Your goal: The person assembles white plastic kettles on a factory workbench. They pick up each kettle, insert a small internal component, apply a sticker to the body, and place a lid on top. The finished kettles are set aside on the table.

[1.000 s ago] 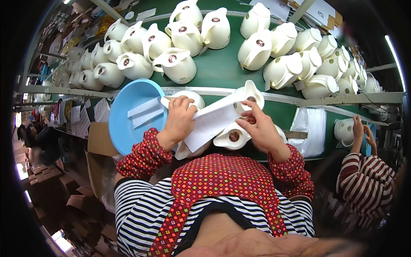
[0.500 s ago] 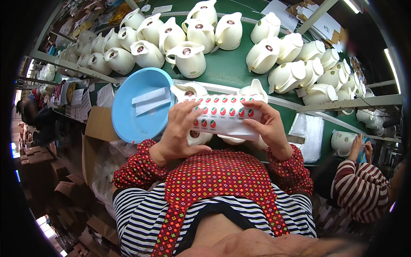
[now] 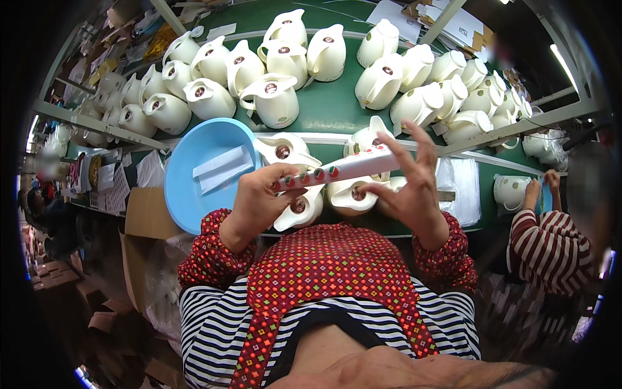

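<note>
A white sticker sheet point(image 3: 350, 167) with rows of small red and green marks is held nearly edge-on above the bench edge. My left hand point(image 3: 256, 198) pinches its left end. My right hand point(image 3: 409, 185) is at its right end with the fingers spread and the thumb under the sheet. Under my hands stand three cream plastic jugs point(image 3: 353, 194), close together, lids up.
A round blue basin point(image 3: 194, 188) holding white paper strips sits to the left. Several more cream jugs point(image 3: 272, 97) crowd the green conveyor belt point(image 3: 334, 113) behind. At right, another person in a striped sleeve point(image 3: 547, 240) handles a jug point(image 3: 508, 191). Cardboard boxes point(image 3: 139, 214) stand lower left.
The sheet has tipped from facing me with its printed side to almost edge-on. My right fingers have opened out from a grip on its edge.
</note>
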Demonstrator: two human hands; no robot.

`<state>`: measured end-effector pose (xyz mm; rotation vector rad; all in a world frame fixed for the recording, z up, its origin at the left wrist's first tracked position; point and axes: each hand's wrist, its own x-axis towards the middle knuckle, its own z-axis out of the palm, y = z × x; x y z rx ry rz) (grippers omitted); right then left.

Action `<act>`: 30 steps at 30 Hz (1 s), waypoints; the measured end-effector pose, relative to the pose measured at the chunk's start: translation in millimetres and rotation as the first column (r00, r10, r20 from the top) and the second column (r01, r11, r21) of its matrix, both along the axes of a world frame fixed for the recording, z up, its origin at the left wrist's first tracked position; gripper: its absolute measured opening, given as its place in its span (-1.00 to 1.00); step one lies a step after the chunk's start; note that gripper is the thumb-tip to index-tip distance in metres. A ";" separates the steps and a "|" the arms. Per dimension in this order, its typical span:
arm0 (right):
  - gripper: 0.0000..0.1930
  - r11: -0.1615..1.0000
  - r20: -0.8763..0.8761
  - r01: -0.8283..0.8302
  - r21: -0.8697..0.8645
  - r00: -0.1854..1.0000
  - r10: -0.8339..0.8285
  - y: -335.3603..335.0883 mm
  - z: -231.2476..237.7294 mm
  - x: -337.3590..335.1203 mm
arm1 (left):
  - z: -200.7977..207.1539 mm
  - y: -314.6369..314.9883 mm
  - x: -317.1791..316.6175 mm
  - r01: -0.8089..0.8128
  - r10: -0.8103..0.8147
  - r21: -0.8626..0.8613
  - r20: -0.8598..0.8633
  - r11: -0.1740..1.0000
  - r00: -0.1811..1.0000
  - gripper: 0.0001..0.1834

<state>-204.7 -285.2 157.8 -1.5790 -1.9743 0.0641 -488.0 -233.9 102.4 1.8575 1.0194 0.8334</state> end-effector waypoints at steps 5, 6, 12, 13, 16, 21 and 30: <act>-0.54 0.969 -0.021 -0.236 -0.069 0.972 0.235 14.6 -3.4 -38.7 | 8.2 2.1 -10.7 0.043 -0.041 0.079 -0.030 0.996 0.999 -0.62; -0.66 0.958 -0.065 -0.255 -0.127 0.966 0.249 17.4 -9.0 -41.0 | 6.1 2.7 -15.5 0.039 -0.039 0.022 0.014 0.999 0.999 -0.63; -0.86 0.955 -0.370 -0.283 -0.090 0.900 0.232 21.8 -26.4 -55.3 | 3.2 15.0 -40.3 0.007 0.034 -0.226 0.177 0.974 0.984 -0.74; -0.85 0.959 -0.391 -0.262 -0.104 0.898 0.203 21.5 -22.6 -58.9 | 14.1 15.5 -43.7 -0.001 0.044 -0.238 0.179 0.971 0.983 -0.85; -0.85 0.950 -0.520 -0.230 -0.211 0.849 0.090 20.2 -17.2 -66.7 | -14.0 21.0 -53.3 0.157 0.049 -0.401 0.457 0.902 0.888 -0.86; -0.83 0.972 -0.394 -0.232 -0.039 0.897 0.198 20.2 -20.1 -66.8 | -18.8 1.3 -44.0 0.204 0.142 -0.488 0.581 0.849 0.801 -0.85; -0.56 0.943 -0.056 -0.213 0.255 0.971 0.234 19.9 -1.1 -58.9 | -1.0 -29.4 -26.0 0.044 0.249 -0.448 0.572 0.893 0.782 -0.78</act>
